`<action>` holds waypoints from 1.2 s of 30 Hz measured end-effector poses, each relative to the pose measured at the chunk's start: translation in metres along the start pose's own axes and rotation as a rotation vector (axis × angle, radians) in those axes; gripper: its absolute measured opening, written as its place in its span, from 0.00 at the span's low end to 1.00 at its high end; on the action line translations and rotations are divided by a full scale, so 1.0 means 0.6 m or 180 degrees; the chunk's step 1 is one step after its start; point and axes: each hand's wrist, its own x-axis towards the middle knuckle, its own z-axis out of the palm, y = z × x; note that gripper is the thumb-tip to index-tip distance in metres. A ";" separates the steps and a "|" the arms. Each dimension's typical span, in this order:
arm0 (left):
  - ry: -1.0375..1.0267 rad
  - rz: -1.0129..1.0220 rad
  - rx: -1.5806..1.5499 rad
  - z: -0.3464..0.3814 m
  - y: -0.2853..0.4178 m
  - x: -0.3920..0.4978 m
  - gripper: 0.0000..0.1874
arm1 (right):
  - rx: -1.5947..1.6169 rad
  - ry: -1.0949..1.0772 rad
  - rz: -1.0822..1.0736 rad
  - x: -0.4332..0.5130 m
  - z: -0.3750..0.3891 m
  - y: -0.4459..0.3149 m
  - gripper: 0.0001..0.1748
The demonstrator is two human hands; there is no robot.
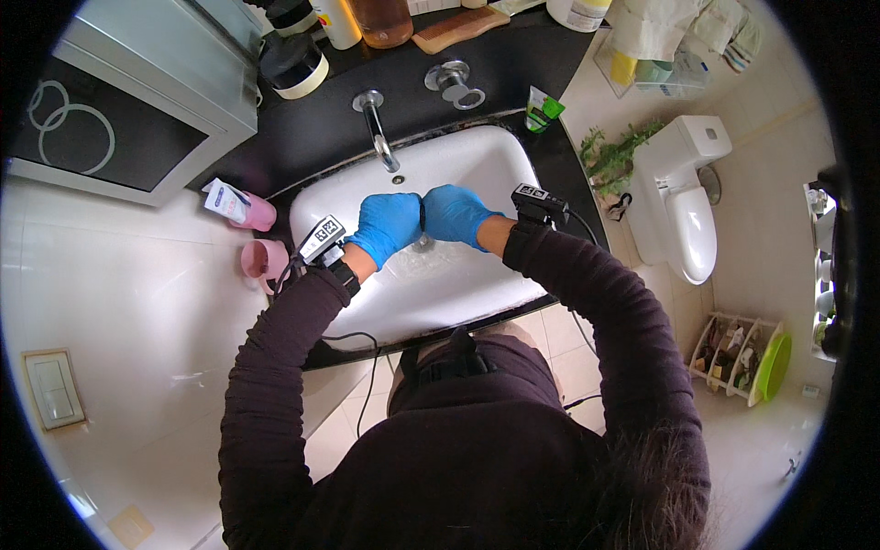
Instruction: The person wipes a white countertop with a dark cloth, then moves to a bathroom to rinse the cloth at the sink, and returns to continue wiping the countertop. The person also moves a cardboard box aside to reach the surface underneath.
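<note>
Over the white sink basin [474, 282], my left hand [388, 223] and my right hand [455, 214] are side by side, both in blue gloves with curled fingers. A narrow dark thing [422, 214] shows between them; both hands close on it, and what it is cannot be made out. The chrome faucet [378, 134] stands behind my left hand, its spout pointing down into the basin. Below the hands, a drain and what looks like water show on the basin floor. My fingertips are mostly hidden. A strapped device with a cable sits on each wrist.
Two pink cups [256, 212] [265, 258] stand left of the basin, one with a tube. A green-and-white tube [543, 110] lies at the right rear. Behind are a chrome faucet handle [454, 86], a wooden comb [460, 29], jars and bottles. A grey cabinet [234, 103] juts in at left.
</note>
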 end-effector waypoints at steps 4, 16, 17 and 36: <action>-0.0223 -0.0185 -0.0430 0.000 0.000 0.001 0.11 | 0.0228 0.0198 -0.0105 -0.015 -0.004 0.009 0.19; -0.3414 -0.1219 -0.5050 -0.060 -0.014 -0.011 0.14 | -0.1321 0.1594 -0.1782 -0.049 -0.048 0.008 0.09; -0.3357 -0.1185 -0.5064 -0.064 -0.010 -0.012 0.15 | -0.1280 0.1626 -0.1795 -0.046 -0.051 0.010 0.08; -0.0223 -0.0550 -0.0503 -0.066 0.010 -0.013 0.13 | -0.0814 0.1017 -0.0740 -0.024 -0.058 -0.004 0.08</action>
